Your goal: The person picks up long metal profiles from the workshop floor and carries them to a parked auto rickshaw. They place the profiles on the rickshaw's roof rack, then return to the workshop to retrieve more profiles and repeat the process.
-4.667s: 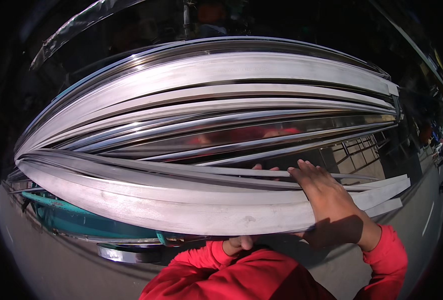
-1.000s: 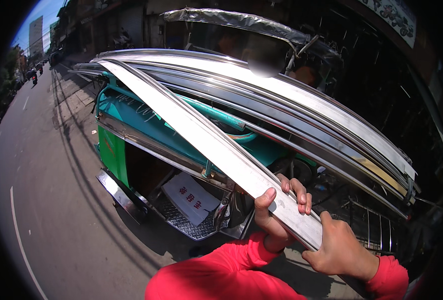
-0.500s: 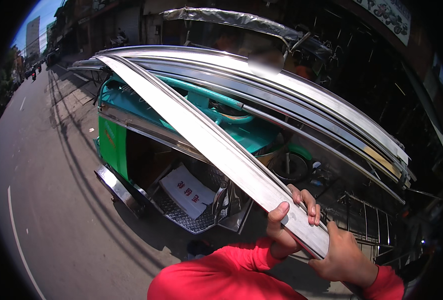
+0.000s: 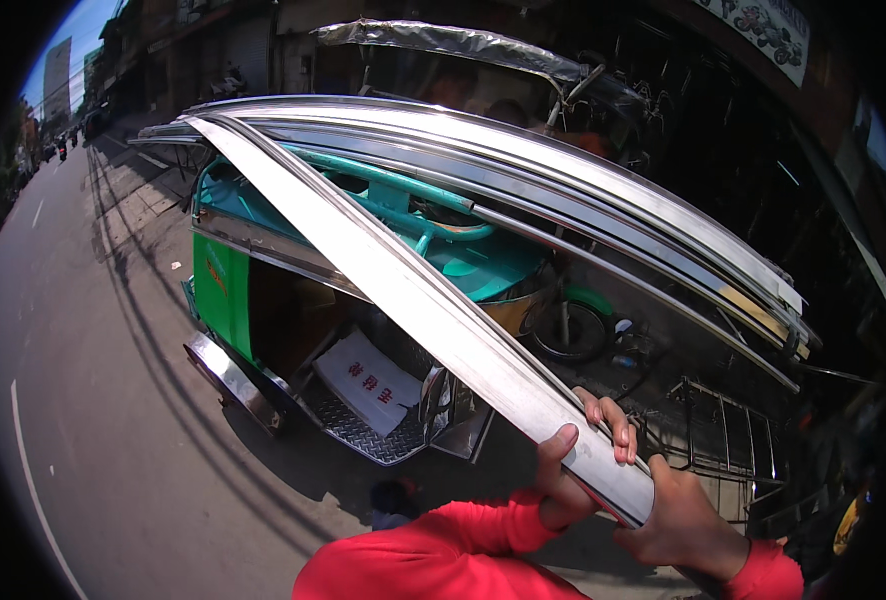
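Observation:
A long silvery metal profile [image 4: 393, 284] slants from the upper left down to my hands. Its far end rests on a stack of similar metal profiles [image 4: 523, 160] lying over the teal roof of a three-wheeled vehicle [image 4: 503, 268]. My left hand [image 4: 564, 488] grips the profile from below, thumb on the near side and fingers curled over the far edge. Right behind it, my right hand [image 4: 689, 516] clasps the profile's near end. Both forearms are in red sleeves.
A green side panel [image 4: 225, 300] and a chequered metal footboard [image 4: 353, 425] with a white printed sheet [image 4: 368, 378] belong to the vehicle. A black metal rack [image 4: 728, 440] stands at the right. A road [image 4: 93, 420] runs along the left, with distant riders.
The view has shifted slightly, so the vehicle and stack sit a little further left. The profile's near end is slightly lower in the picture. Both hands keep their grip.

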`<state>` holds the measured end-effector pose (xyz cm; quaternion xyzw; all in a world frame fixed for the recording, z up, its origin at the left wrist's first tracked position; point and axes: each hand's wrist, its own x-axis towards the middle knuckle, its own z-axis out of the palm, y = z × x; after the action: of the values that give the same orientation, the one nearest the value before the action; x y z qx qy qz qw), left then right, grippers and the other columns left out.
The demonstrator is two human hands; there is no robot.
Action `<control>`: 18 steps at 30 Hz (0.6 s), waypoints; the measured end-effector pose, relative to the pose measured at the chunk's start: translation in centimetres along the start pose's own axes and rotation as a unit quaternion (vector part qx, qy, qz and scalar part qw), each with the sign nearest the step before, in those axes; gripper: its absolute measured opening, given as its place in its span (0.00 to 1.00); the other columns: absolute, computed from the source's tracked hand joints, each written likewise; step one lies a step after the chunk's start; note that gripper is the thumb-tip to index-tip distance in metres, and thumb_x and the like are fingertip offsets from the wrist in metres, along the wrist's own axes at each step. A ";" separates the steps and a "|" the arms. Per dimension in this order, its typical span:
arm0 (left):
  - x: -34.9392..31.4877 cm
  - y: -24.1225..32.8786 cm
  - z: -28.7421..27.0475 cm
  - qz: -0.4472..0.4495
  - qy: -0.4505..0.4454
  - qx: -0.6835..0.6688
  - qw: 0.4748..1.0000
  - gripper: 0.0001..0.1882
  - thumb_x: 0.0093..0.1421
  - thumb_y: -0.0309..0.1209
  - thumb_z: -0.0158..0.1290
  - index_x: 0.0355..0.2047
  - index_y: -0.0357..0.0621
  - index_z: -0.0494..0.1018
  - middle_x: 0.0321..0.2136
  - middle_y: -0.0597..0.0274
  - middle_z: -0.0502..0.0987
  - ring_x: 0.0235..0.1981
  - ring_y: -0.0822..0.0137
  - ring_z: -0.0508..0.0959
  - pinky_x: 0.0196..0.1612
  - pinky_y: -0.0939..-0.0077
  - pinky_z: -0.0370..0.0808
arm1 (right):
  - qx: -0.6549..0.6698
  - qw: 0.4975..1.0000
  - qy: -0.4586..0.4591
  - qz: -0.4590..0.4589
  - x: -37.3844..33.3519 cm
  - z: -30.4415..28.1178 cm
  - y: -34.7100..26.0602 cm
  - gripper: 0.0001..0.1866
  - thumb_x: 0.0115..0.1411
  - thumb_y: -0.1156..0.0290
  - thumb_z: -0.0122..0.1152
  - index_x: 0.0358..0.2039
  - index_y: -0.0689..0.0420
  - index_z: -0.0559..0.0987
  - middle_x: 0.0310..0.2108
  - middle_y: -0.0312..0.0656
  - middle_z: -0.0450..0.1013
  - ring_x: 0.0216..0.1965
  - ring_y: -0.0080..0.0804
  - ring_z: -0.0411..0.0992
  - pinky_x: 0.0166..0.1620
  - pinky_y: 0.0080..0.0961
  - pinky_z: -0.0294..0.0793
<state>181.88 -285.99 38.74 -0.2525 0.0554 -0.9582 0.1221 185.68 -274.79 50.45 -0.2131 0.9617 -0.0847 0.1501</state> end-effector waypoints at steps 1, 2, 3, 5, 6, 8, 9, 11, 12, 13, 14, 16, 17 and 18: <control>-0.1 0.1 -0.1 -0.001 0.006 0.002 1.000 0.18 0.53 0.43 0.49 0.35 0.44 0.60 0.27 0.50 0.68 0.25 0.64 0.70 0.35 0.68 0.71 | -0.001 1.000 -0.005 -0.008 0.2 0.2 0.2 0.32 0.37 0.63 0.73 0.33 0.73 0.66 0.25 0.61 0.73 0.28 0.58 0.77 0.33 0.40 0.78; -0.2 0.2 -0.2 -0.003 0.011 0.010 1.000 0.18 0.53 0.43 0.49 0.35 0.43 0.60 0.27 0.50 0.68 0.25 0.64 0.70 0.35 0.68 0.71 | -0.002 1.000 -0.014 -0.007 0.3 0.5 0.4 0.34 0.37 0.62 0.74 0.34 0.74 0.65 0.24 0.60 0.73 0.27 0.57 0.77 0.32 0.39 0.78; -0.3 0.4 -0.3 -0.004 0.013 0.007 1.000 0.18 0.53 0.43 0.49 0.35 0.43 0.60 0.27 0.50 0.68 0.25 0.64 0.70 0.35 0.68 0.71 | 0.006 1.000 -0.008 -0.021 0.4 0.7 0.5 0.33 0.37 0.62 0.74 0.33 0.74 0.66 0.24 0.59 0.73 0.26 0.57 0.77 0.31 0.39 0.78; -0.4 0.5 -0.5 -0.007 0.011 0.012 1.000 0.19 0.53 0.43 0.49 0.36 0.43 0.60 0.28 0.50 0.68 0.26 0.64 0.70 0.36 0.67 0.71 | 0.019 0.999 -0.004 -0.030 0.5 1.0 0.7 0.33 0.36 0.63 0.73 0.33 0.74 0.66 0.22 0.58 0.73 0.25 0.57 0.77 0.30 0.38 0.78; -0.4 0.4 -0.6 -0.004 0.029 0.026 0.999 0.20 0.53 0.45 0.49 0.35 0.42 0.61 0.27 0.49 0.68 0.24 0.64 0.70 0.34 0.67 0.70 | 0.019 0.999 -0.004 -0.026 0.6 1.0 0.7 0.32 0.36 0.63 0.73 0.33 0.74 0.66 0.22 0.58 0.73 0.25 0.57 0.77 0.30 0.39 0.78; -0.4 0.2 -0.6 0.008 0.056 0.055 0.997 0.24 0.52 0.50 0.48 0.34 0.40 0.62 0.25 0.46 0.68 0.21 0.63 0.69 0.31 0.66 0.69 | 0.014 1.000 -0.007 -0.017 0.6 1.0 0.7 0.32 0.36 0.63 0.73 0.32 0.74 0.66 0.21 0.58 0.73 0.26 0.57 0.77 0.31 0.39 0.78; -0.4 0.4 -0.8 0.008 -0.009 0.003 1.000 0.28 0.52 0.51 0.49 0.41 0.38 0.63 0.32 0.41 0.71 0.29 0.58 0.74 0.38 0.62 0.72 | 0.011 1.000 -0.005 -0.017 0.5 0.9 0.6 0.32 0.36 0.63 0.73 0.32 0.74 0.66 0.22 0.58 0.73 0.26 0.57 0.77 0.31 0.39 0.78; -0.7 0.9 -0.9 -0.021 0.026 0.114 0.993 0.37 0.52 0.57 0.51 0.49 0.36 0.62 0.42 0.36 0.70 0.39 0.53 0.75 0.46 0.58 0.71 | 0.007 1.000 -0.001 -0.017 0.6 0.6 0.4 0.32 0.36 0.64 0.73 0.32 0.73 0.66 0.22 0.59 0.73 0.26 0.58 0.77 0.32 0.40 0.78; -0.9 1.5 -1.0 -0.035 0.042 0.173 0.983 0.42 0.51 0.59 0.52 0.53 0.35 0.61 0.47 0.33 0.70 0.44 0.50 0.76 0.51 0.56 0.71 | 0.009 1.000 -0.001 -0.014 0.6 0.5 0.3 0.31 0.36 0.64 0.73 0.32 0.73 0.66 0.22 0.60 0.73 0.27 0.59 0.77 0.32 0.40 0.78; -0.8 2.9 -1.4 -0.083 -0.015 0.232 0.969 0.56 0.48 0.68 0.54 0.63 0.37 0.54 0.59 0.30 0.59 0.59 0.46 0.67 0.62 0.53 0.63 | 0.013 1.000 0.001 -0.010 0.6 0.2 0.2 0.31 0.36 0.65 0.73 0.32 0.73 0.66 0.22 0.60 0.73 0.27 0.59 0.77 0.33 0.40 0.78; -1.1 4.7 -1.6 -0.079 -0.011 0.242 0.967 0.58 0.47 0.69 0.54 0.65 0.37 0.52 0.61 0.32 0.58 0.60 0.45 0.65 0.63 0.53 0.61 | 0.016 1.000 0.001 -0.003 0.6 0.1 0.0 0.31 0.36 0.66 0.73 0.33 0.73 0.66 0.22 0.61 0.73 0.27 0.60 0.77 0.33 0.40 0.78; -0.7 8.8 -2.4 -0.045 0.034 0.249 0.967 0.59 0.48 0.70 0.53 0.66 0.38 0.50 0.63 0.39 0.57 0.62 0.46 0.62 0.65 0.52 0.58 | 0.025 1.000 0.005 0.005 0.6 -0.1 -0.3 0.30 0.36 0.68 0.73 0.33 0.72 0.66 0.22 0.61 0.73 0.28 0.60 0.77 0.34 0.40 0.78; 0.0 11.1 -2.9 -0.018 0.079 0.247 0.966 0.58 0.50 0.69 0.53 0.67 0.39 0.50 0.64 0.43 0.57 0.63 0.47 0.61 0.65 0.52 0.56 | 0.033 0.999 0.005 0.013 0.6 -0.1 -0.5 0.30 0.35 0.69 0.73 0.33 0.72 0.66 0.22 0.62 0.73 0.28 0.61 0.77 0.34 0.40 0.78; 1.2 13.5 -3.5 0.015 0.076 0.241 0.967 0.57 0.51 0.69 0.51 0.67 0.39 0.50 0.64 0.46 0.57 0.63 0.47 0.61 0.65 0.51 0.55 | 0.025 1.000 0.006 0.017 0.5 0.0 -0.6 0.29 0.35 0.69 0.72 0.33 0.72 0.66 0.22 0.62 0.73 0.29 0.61 0.77 0.34 0.40 0.78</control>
<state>181.91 -299.16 34.01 -0.1410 -0.1640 -0.9579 0.1891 185.49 -275.58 50.46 -0.1925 0.9636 -0.1078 0.1510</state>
